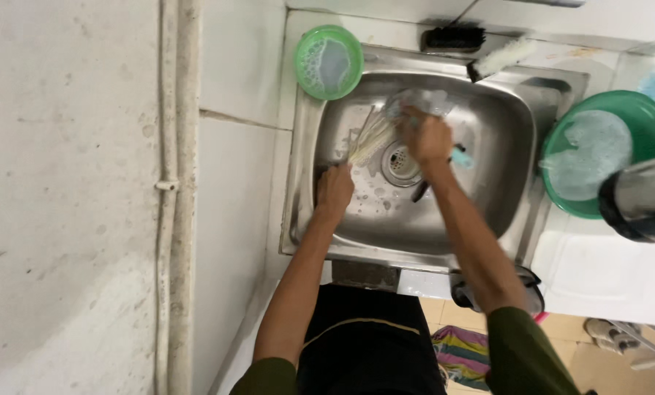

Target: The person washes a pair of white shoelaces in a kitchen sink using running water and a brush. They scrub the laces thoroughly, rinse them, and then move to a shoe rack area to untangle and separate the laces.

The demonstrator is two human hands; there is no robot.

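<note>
A rectangular stainless-steel sink [503, 197] looked brushed and wet, flecked with foam around its round metal drain strainer [400, 164]. A bundle of pale wooden chopsticks [370, 139] appeared matt and damp. 2 round green plastic basins, a small one [305, 69] and a large one [653, 121], showed a smooth, glossy finish under soapy water. The white tiled wall [64, 183] looked dull and stained; a black bristle brush [453, 38] looked coarse.

Lying in the stainless steel sink [488, 117]: a bundle of pale thin chopsticks [371, 137], left of the round drain [400, 164]. Sitting at its far-left corner: a small green plastic bowl [328, 61]; right, on the counter [605, 274], a large green basin [607, 152].
</note>
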